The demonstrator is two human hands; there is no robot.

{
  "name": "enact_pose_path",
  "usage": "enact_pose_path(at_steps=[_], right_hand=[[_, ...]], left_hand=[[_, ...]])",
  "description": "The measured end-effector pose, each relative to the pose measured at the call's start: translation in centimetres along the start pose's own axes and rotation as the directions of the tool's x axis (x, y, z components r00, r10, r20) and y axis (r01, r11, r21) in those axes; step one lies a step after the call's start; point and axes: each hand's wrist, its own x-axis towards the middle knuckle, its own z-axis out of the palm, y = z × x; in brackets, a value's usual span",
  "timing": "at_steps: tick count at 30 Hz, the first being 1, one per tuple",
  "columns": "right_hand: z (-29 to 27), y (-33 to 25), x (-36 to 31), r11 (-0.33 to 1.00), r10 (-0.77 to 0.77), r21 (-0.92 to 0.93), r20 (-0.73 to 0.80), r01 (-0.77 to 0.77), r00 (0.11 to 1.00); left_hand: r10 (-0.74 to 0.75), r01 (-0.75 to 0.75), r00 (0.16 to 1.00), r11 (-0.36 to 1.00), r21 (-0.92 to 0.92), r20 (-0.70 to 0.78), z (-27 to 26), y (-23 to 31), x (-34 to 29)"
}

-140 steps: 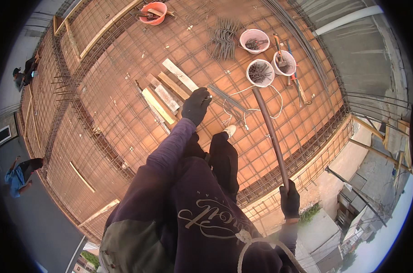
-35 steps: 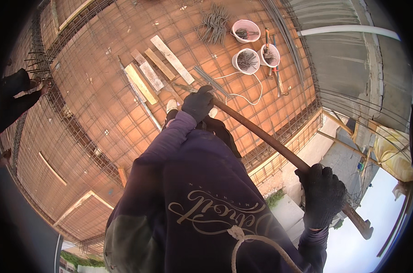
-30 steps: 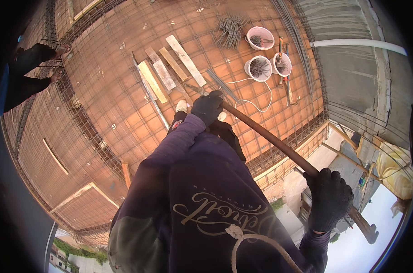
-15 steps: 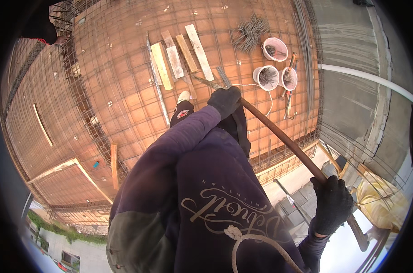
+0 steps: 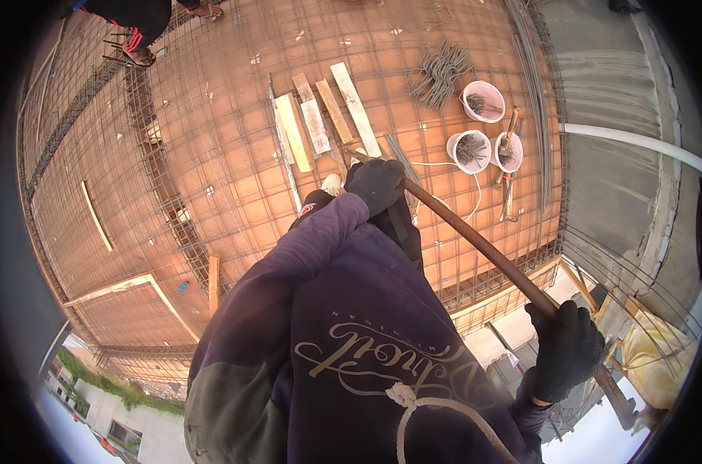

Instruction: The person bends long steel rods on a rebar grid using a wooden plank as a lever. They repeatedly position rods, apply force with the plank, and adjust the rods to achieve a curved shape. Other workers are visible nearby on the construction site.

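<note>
A long brown rod [image 5: 475, 238], like a rusty bar, slants across my body from beyond my knees to my right side. My left hand [image 5: 376, 185], in a dark glove, is closed round its far part. My right hand [image 5: 565, 348], in a black glove, is wrapped round the near part, and the rod's end sticks out past it. The far tip is over a rebar grid [image 5: 243, 224] near the boards, beside my light shoe [image 5: 332, 184]. I cannot tell whether the tip touches a bar.
Wooden boards [image 5: 357, 112] lie on the grid ahead. To the right are bent steel pieces [image 5: 441, 73], three buckets [image 5: 483, 117] with metal pieces and tools, long rebars [image 5: 533, 93] and a white pipe [image 5: 629, 139]. Another person's foot [image 5: 140, 56] stands at the far left.
The view has shifted, so the grid and buckets appear lower and farther right. More of the other person shows. Both my hands keep their grip on the rod, with my left hand slightly lower.
</note>
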Motion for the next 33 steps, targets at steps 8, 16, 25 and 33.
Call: enact_pose_path(at_steps=[8,16,25,33], right_hand=[[8.0,-2.6,2.6,0.935,-0.055,0.353,0.059,0.031,0.997],[12.4,-5.5,1.6,0.869,-0.133,0.494,0.189,0.022,0.973],[10.8,-5.8,0.3,0.872,-0.118,0.49,0.203,0.004,0.972],[13.6,-7.0,-2.1,0.848,-0.106,0.528,0.258,-0.048,0.96]], left_hand=[[-0.179,0.125,0.923,0.976,-0.177,-0.341,-3.5,-4.4,-0.8],[-0.19,0.116,0.891,0.974,-0.197,-0.412,-3.9,-7.0,-2.2],[-0.364,0.14,0.807,0.883,-0.448,-0.465,-2.3,-7.2,-2.0],[-0.118,0.028,0.893,0.977,-0.209,-0.434,-2.1,-7.9,-3.3]])
